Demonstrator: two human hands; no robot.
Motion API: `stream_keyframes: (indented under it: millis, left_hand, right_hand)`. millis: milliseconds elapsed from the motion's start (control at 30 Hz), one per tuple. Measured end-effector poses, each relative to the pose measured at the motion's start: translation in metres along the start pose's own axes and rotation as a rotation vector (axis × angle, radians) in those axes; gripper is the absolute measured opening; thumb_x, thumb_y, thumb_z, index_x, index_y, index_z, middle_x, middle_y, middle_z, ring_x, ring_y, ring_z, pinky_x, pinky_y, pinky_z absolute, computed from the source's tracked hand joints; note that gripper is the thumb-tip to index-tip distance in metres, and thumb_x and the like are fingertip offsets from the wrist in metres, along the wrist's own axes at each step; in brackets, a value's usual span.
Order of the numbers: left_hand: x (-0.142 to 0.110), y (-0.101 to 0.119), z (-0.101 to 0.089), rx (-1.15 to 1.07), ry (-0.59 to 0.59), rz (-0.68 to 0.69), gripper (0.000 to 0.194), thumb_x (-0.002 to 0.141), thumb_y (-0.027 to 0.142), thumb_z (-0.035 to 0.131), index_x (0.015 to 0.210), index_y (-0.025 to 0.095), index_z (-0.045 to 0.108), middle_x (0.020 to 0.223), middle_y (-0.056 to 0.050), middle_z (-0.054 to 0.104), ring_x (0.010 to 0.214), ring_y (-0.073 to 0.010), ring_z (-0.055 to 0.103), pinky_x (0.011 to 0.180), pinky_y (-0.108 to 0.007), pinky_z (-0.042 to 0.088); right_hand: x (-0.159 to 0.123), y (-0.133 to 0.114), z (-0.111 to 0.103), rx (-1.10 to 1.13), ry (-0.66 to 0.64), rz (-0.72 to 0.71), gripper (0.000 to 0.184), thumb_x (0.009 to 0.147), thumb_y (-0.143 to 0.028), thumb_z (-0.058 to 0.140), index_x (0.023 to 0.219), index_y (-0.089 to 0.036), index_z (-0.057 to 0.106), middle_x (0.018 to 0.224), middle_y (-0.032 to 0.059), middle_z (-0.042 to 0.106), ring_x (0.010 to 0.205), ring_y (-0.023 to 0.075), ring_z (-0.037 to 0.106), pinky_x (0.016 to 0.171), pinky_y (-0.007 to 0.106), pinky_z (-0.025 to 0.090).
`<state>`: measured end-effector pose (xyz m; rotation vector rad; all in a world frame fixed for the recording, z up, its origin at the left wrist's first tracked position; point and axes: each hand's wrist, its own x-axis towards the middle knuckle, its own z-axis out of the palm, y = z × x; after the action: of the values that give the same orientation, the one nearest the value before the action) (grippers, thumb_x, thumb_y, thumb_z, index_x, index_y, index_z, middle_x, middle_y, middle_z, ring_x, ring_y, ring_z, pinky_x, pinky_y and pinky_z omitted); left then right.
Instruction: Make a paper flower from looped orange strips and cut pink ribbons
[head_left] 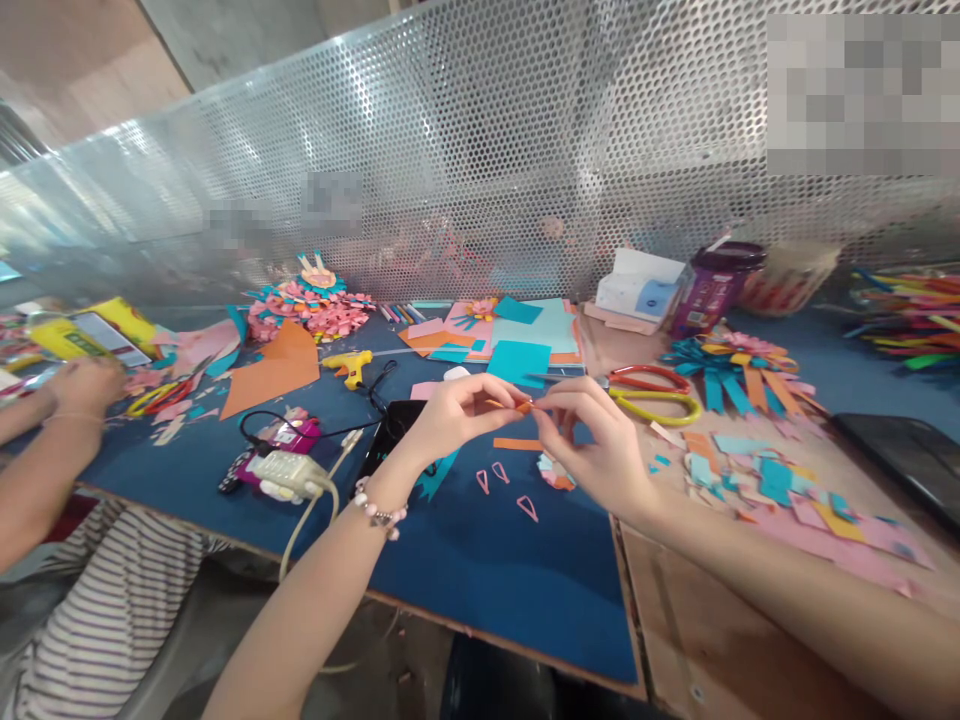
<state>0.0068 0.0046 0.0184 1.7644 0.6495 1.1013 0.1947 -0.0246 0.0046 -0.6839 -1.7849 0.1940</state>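
Observation:
Pinched between the fingertips of my left hand is a small orange paper strip. My right hand is closed on the strip's other end, so both hands meet over the blue table. Just beneath them lies another flat orange strip. Several pink paper loops, shaped like drops, rest in front of my hands. A round multicoloured paper piece is partly hidden by my right hand. Scissors with red and yellow handles lie behind that hand.
A yellow glue gun, a power strip with cords and a dark phone are on the left. Paper scraps, a paper flower and a purple cup stand right. A co-worker's hands are at far left.

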Motion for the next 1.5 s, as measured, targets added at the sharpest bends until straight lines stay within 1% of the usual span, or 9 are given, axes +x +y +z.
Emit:
stream_keyframes:
  millis: [133, 300, 400, 500, 733, 867, 1067, 1300, 1500]
  left_hand:
    - [0.000, -0.002, 0.000, -0.008, -0.010, -0.018, 0.015, 0.075, 0.025, 0.072, 0.079, 0.015, 0.063, 0.101, -0.009, 0.069, 0.088, -0.0175, 0.067, 0.080, -0.033, 0.055]
    - [0.000, -0.007, -0.002, 0.015, 0.006, -0.031, 0.016, 0.075, 0.026, 0.072, 0.081, 0.015, 0.062, 0.094, -0.008, 0.067, 0.086, -0.0177, 0.066, 0.077, -0.032, 0.056]
    - [0.000, -0.009, -0.004, 0.060, 0.013, -0.057, 0.017, 0.076, 0.028, 0.070, 0.084, 0.014, 0.063, 0.095, -0.007, 0.066, 0.084, -0.0172, 0.066, 0.077, -0.032, 0.056]
    - [0.000, -0.011, -0.004, 0.177, 0.007, -0.065, 0.019, 0.077, 0.030, 0.069, 0.085, 0.014, 0.064, 0.095, -0.008, 0.067, 0.084, -0.0167, 0.066, 0.076, -0.030, 0.055]
    - [-0.001, -0.005, 0.004, 0.430, -0.163, -0.047, 0.014, 0.082, 0.028, 0.064, 0.087, 0.015, 0.066, 0.088, -0.005, 0.066, 0.082, -0.0148, 0.063, 0.077, -0.028, 0.052]
    - [-0.002, -0.004, 0.005, 0.549, -0.237, -0.030, 0.013, 0.082, 0.027, 0.064, 0.089, 0.016, 0.066, 0.087, -0.003, 0.068, 0.080, -0.0139, 0.062, 0.076, -0.026, 0.051]
    - [-0.005, -0.010, 0.007, 0.595, -0.294, -0.014, 0.011, 0.083, 0.028, 0.063, 0.089, 0.018, 0.065, 0.085, 0.000, 0.068, 0.076, -0.0119, 0.062, 0.071, -0.023, 0.050]
    - [-0.004, -0.007, 0.009, 0.726, -0.345, 0.139, 0.005, 0.086, 0.021, 0.059, 0.089, 0.018, 0.062, 0.088, -0.001, 0.065, 0.080, -0.0120, 0.060, 0.075, -0.023, 0.046]
    - [-0.006, -0.007, 0.011, 0.825, -0.417, 0.184, 0.007, 0.089, 0.021, 0.055, 0.090, 0.017, 0.061, 0.093, -0.003, 0.063, 0.085, -0.0135, 0.059, 0.078, -0.024, 0.046]
  right_hand:
    - [0.000, -0.001, 0.001, 0.023, -0.010, 0.021, 0.011, 0.084, -0.011, 0.056, 0.091, -0.019, 0.059, 0.086, 0.0031, 0.055, 0.059, 0.0087, 0.050, 0.047, 0.024, 0.045]
    - [0.000, 0.006, 0.001, 0.020, -0.039, 0.135, 0.019, 0.082, -0.017, 0.058, 0.101, -0.019, 0.056, 0.094, 0.0057, 0.053, 0.067, 0.0120, 0.053, 0.045, 0.024, 0.044]
    - [0.001, 0.010, -0.003, -0.040, -0.030, 0.138, 0.019, 0.083, -0.015, 0.055, 0.101, -0.020, 0.054, 0.094, 0.0055, 0.054, 0.071, 0.0138, 0.053, 0.057, 0.029, 0.048]
    - [-0.002, 0.013, -0.010, -0.100, -0.024, 0.140, 0.016, 0.085, -0.015, 0.054, 0.100, -0.020, 0.055, 0.094, 0.0060, 0.055, 0.078, 0.0163, 0.053, 0.070, 0.034, 0.048]
    - [-0.031, 0.019, -0.021, -0.281, -0.117, 0.045, 0.019, 0.083, -0.015, 0.058, 0.100, -0.021, 0.053, 0.096, 0.0071, 0.054, 0.094, 0.0226, 0.051, 0.081, 0.041, 0.043]
    - [-0.041, 0.022, -0.021, -0.273, -0.126, 0.089, 0.017, 0.083, -0.015, 0.058, 0.098, -0.021, 0.052, 0.095, 0.0061, 0.055, 0.092, 0.0217, 0.052, 0.082, 0.041, 0.041]
    - [-0.042, 0.026, -0.016, -0.233, -0.176, 0.094, 0.016, 0.083, -0.015, 0.059, 0.096, -0.021, 0.051, 0.092, 0.0055, 0.056, 0.092, 0.0217, 0.052, 0.082, 0.041, 0.041]
    - [-0.044, 0.028, -0.014, -0.230, -0.225, 0.099, 0.020, 0.081, -0.013, 0.058, 0.097, -0.021, 0.048, 0.096, 0.0071, 0.054, 0.096, 0.0231, 0.050, 0.081, 0.041, 0.041]
    - [-0.043, 0.027, -0.013, -0.252, -0.268, 0.094, 0.019, 0.079, -0.011, 0.057, 0.093, -0.020, 0.048, 0.096, 0.0072, 0.053, 0.091, 0.0226, 0.049, 0.078, 0.040, 0.041]
